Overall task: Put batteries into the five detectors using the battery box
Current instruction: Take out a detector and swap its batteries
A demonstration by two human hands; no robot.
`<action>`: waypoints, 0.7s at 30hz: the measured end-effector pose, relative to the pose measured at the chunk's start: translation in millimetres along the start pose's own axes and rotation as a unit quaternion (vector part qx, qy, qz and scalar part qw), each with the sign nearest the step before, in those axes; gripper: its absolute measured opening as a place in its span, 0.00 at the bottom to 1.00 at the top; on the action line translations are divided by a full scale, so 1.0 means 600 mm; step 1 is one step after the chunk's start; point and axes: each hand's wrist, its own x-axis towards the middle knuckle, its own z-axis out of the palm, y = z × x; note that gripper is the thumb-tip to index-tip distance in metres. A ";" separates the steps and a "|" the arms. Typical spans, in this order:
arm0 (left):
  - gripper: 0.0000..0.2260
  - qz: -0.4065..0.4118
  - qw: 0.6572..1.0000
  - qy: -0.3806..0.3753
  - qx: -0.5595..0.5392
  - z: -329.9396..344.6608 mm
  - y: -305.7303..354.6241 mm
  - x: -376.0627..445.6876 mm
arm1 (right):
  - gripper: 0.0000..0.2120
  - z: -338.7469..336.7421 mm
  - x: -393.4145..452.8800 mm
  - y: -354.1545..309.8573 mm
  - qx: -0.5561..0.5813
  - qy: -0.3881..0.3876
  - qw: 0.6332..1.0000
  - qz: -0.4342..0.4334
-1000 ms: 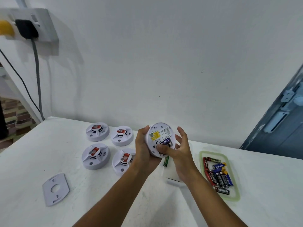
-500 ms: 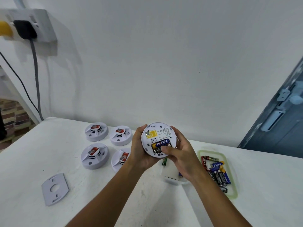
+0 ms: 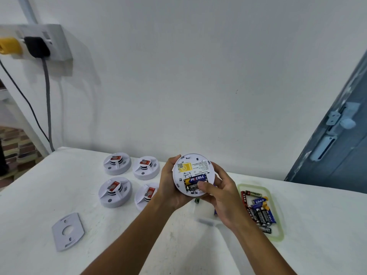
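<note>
The left hand (image 3: 168, 187) was curled round the left edge of a round white plastic detector (image 3: 193, 174), holding it up above the worktop (image 3: 39, 195) with its back turned toward the person. The right hand (image 3: 222, 197) cupped the detector's right side, its thumb pressed on a dark battery (image 3: 193, 187) in the open bay, just below a blue and gold battery (image 3: 195, 179) already lying there. A yellow label sat above the bay.

4 more detectors (image 3: 117, 163) lay in a square on the worktop to the left, smooth white domes with red tags on top. To the right, a shallow, clear, green-tinted battery box (image 3: 278, 231) with rounded corners held loose black, blue and red batteries. A flat grey mounting plate (image 3: 67, 231) with a round hole lay near the front left.
</note>
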 end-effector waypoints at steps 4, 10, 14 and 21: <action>0.23 -0.001 1.000 0.004 0.015 0.009 -0.005 -0.003 | 0.24 0.004 -0.007 0.004 0.013 0.037 0.999 -0.011; 0.22 0.001 1.000 0.010 0.007 0.015 -0.019 -0.012 | 0.28 -0.009 -0.024 -0.005 0.016 -0.008 1.000 0.001; 0.23 0.007 1.000 0.009 0.010 0.023 -0.027 -0.017 | 0.27 -0.015 -0.035 -0.008 0.016 -0.002 1.000 -0.005; 0.24 0.004 1.000 0.013 0.024 0.043 -0.050 -0.028 | 0.20 -0.020 -0.050 -0.013 0.051 0.019 0.999 0.003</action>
